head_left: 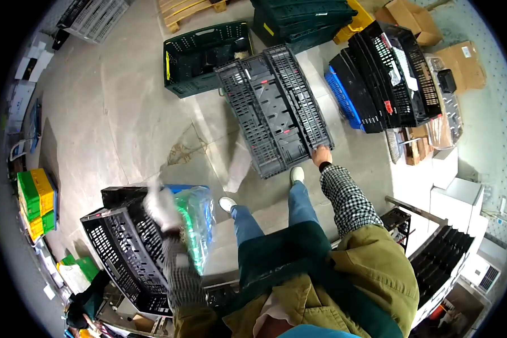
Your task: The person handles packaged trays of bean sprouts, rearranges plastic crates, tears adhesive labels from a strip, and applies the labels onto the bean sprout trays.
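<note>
Crate, grey and collapsible [276, 110], lies slantwise in front of the person, perforated panels folded inward, its near end close to the right shoe [297, 175] and its far left corner beside the dark green crate [177, 83]. The right hand [321, 155] has its fingers curled narrowly over the near right corner, thumb hidden. The left hand [162, 207] is blurred beside the black crates [130, 248] and the plastic bag [192, 225]; I cannot tell whether its fingers are spread, closed or holding anything. Whether the grey crate rests on the concrete floor [135, 129] or is partly raised cannot be told either. With only one corner gripped, its weight could twist it out of the fingers, and the near end might drop onto the shoe. A loose folded panel could swing and pinch the fingertips. Swinging the far end left could knock the dark green crate; swinging it right could strike the leaning stack of black trays [372, 84] and topple it. On the left side, the bag's slack film could snag the hand or sleeve, dragging the black crates with it.
</note>
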Demonstrator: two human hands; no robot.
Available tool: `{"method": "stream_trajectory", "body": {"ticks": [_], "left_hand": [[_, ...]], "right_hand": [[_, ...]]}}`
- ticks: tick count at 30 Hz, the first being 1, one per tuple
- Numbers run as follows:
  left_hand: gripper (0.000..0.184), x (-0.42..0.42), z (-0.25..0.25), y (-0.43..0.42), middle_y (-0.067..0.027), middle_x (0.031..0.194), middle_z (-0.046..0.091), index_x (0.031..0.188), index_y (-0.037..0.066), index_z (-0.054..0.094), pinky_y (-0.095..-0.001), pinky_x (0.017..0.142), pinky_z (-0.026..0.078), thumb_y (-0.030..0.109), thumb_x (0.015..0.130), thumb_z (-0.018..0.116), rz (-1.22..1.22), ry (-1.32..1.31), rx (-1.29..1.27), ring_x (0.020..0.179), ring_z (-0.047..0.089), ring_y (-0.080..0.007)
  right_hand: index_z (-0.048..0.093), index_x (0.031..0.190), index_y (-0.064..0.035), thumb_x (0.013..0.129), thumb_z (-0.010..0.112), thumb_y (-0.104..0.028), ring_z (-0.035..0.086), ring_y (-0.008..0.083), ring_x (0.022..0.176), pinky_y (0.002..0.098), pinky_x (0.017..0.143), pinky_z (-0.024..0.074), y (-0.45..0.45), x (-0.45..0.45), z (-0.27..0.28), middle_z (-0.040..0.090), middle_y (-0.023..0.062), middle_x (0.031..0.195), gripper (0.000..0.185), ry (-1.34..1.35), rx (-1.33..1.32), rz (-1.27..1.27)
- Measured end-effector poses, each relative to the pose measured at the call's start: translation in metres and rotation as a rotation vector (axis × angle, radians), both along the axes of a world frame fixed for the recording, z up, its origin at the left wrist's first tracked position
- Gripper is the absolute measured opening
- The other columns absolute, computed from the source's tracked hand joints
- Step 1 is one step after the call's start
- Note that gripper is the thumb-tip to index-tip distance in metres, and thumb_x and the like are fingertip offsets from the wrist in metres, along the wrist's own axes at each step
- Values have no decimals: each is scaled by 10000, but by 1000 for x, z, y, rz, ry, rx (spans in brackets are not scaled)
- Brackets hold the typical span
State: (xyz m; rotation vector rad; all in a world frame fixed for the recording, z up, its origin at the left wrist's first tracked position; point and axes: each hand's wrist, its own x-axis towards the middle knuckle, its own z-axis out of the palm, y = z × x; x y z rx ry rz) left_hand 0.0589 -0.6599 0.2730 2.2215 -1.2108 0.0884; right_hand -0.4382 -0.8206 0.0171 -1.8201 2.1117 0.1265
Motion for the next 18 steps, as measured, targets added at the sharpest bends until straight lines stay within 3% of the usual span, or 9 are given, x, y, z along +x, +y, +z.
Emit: {"method": "stream_trajectory", "body": {"ticks": [3, 4, 5, 7, 9, 11, 13, 16, 18], "left_hand": [[150, -109, -107, -109, -85, 728, 633, 931, 97, 675, -331, 617, 494, 165, 828, 591, -476, -198, 116, 675, 618, -209], [311, -142, -130, -136, -105, 898, 666, 1118, 139, 630, -366, 718, 511, 174, 814, 575, -517, -117, 340, 793, 634, -272], [416, -167, -187, -156, -118, 1101, 640, 1250, 172, 549, -387, 822, 497, 191, 834, 549, -431, -29, 515, 943, 625, -280], [485, -221, -236, -196, -159, 1236, 567, 1310, 105, 478, -409, 927, 459, 188, 838, 552, -358, 159, 565, 1123, 550, -306], [619, -260, -288, -227, -159, 1274, 531, 1389, 66, 345, -411, 895, 474, 209, 836, 581, -254, 148, 622, 1105, 545, -318], [734, -287, -303, -251, -144, 1184, 559, 1418, 62, 282, -402, 845, 490, 281, 815, 640, -100, 105, 758, 1026, 565, -310], [854, -296, -304, -265, -117, 1025, 573, 1420, 80, 277, -385, 778, 498, 390, 757, 718, 5, 10, 860, 923, 576, -275], [651, -280, -298, -273, -114, 910, 614, 1269, 104, 407, -380, 767, 494, 322, 739, 715, 58, 77, 795, 883, 607, -268], [576, -264, -279, -261, -201, 881, 621, 1228, 85, 430, -439, 761, 489, 231, 719, 657, 145, 188, 604, 843, 622, -353]], "right_hand": [[593, 1029, -30, 796, 654, -286, 550, 341, 1033, 439, 862, 465, -66, 28, -2, 579, 170, 1094, 351, -53, -69, 44], [584, 1055, -38, 793, 662, -284, 537, 327, 1043, 444, 846, 466, -86, 39, -8, 566, 153, 1107, 368, -82, -125, 102], [559, 1105, -42, 787, 671, -283, 528, 313, 1049, 443, 838, 460, -106, 50, -16, 555, 138, 1117, 415, -82, -165, 144], [507, 1190, -42, 780, 684, -274, 523, 294, 1049, 436, 829, 447, -140, 69, -26, 550, 119, 1121, 503, -97, -234, 228], [450, 1251, -21, 770, 698, -266, 526, 282, 1047, 419, 841, 427, -168, 72, -53, 570, 109, 1106, 594, -76, -225, 301], [489, 1163, -14, 716, 733, -251, 553, 281, 993, 418, 827, 426, -184, 65, -71, 620, 114, 983, 561, -91, -196, 415], [510, 1077, -15, 670, 737, -238, 584, 296, 903, 413, 799, 433, -197, 59, -46, 636, 139, 893, 517, -168, -81, 470], [501, 1159, 22, 684, 684, -217, 582, 358, 876, 446, 784, 461, -207, 28, -5, 616, 205, 921, 563, -389, -75, 265], [471, 1207, 29, 696, 667, -198, 585, 393, 865, 464, 816, 470, -221, -13, -3, 598, 233, 943, 592, -504, -195, 231]]}}
